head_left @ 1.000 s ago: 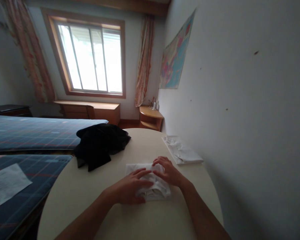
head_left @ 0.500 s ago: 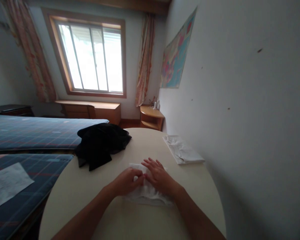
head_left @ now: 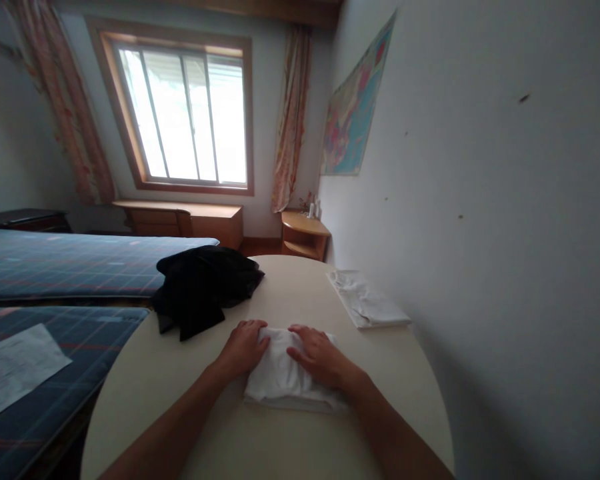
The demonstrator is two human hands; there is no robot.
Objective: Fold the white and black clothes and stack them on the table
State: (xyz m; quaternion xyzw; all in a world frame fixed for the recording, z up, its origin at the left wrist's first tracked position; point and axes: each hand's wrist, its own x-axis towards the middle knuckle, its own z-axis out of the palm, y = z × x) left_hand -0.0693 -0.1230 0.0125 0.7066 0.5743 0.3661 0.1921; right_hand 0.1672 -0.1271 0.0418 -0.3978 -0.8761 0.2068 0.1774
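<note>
A folded white cloth (head_left: 280, 380), perhaps a garment, lies flat on the cream round table (head_left: 260, 447) in front of me. My left hand (head_left: 243, 347) rests at the cloth's far left corner, fingers stretched out and thumb along its edge. Over the cloth's right side lies my right hand (head_left: 320, 353), fingers apart and palm down. It hides that part of the cloth. Neither hand grips anything.
A crumpled black garment (head_left: 205, 287) lies at the table's far left. Another folded white cloth (head_left: 367, 300) sits at the right, near the wall (head_left: 505, 280). Plaid mattresses (head_left: 80, 267) stand to the left, with a paper sheet (head_left: 23, 367) on the nearer one.
My hands have drawn apart from the cloth's middle. The left moved out to the far left corner and its fingers opened; the right shifted slightly and stays on the cloth.
</note>
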